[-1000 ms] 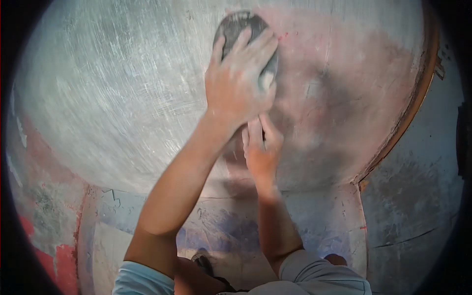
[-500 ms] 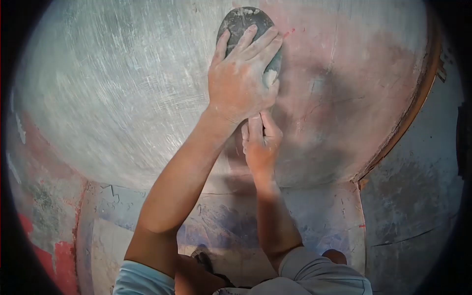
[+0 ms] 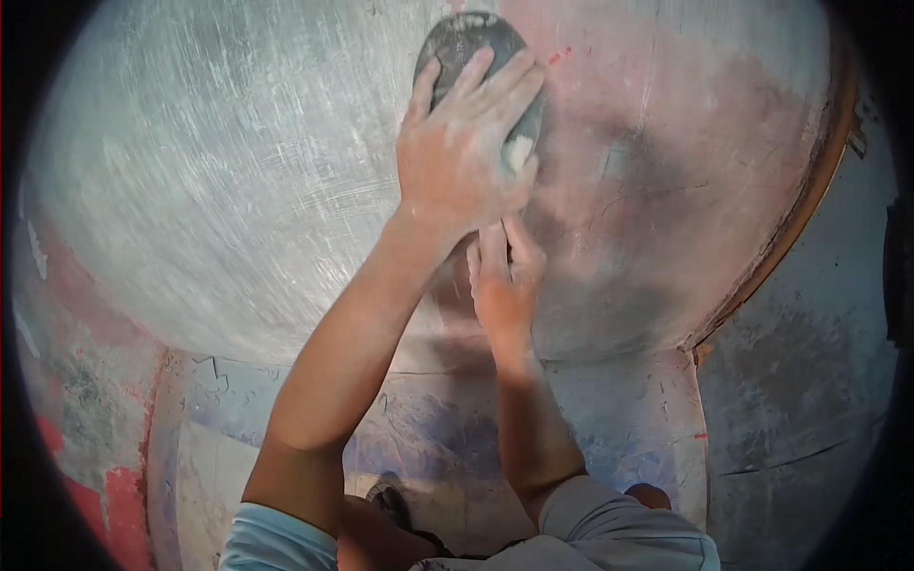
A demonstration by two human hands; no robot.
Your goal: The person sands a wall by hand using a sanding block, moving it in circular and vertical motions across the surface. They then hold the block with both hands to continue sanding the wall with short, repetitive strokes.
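A dark, round-ended flat tool, like a trowel point(image 3: 462, 36), lies against a large pale curved surface point(image 3: 238, 152). My left hand point(image 3: 457, 162) presses on its top, fingers spread and stretched over the blade, chalky with pale dust. A whitish lump point(image 3: 519, 152) shows on the tool beside my left thumb. Just below, my right hand point(image 3: 506, 276) is closed round the tool's near end; the handle is mostly hidden by my fingers and left wrist.
The curved surface is streaked grey-white at left and pinkish at right. A brown rim point(image 3: 776, 247) edges it on the right. Below runs a stained ledge point(image 3: 428, 428). A shoe point(image 3: 388, 502) shows near my legs, and red patches point(image 3: 126, 514) mark the lower left.
The trowel-like tool and my left hand have shifted slightly left. My right hand has barely moved. Slightly more of the shoe is visible.
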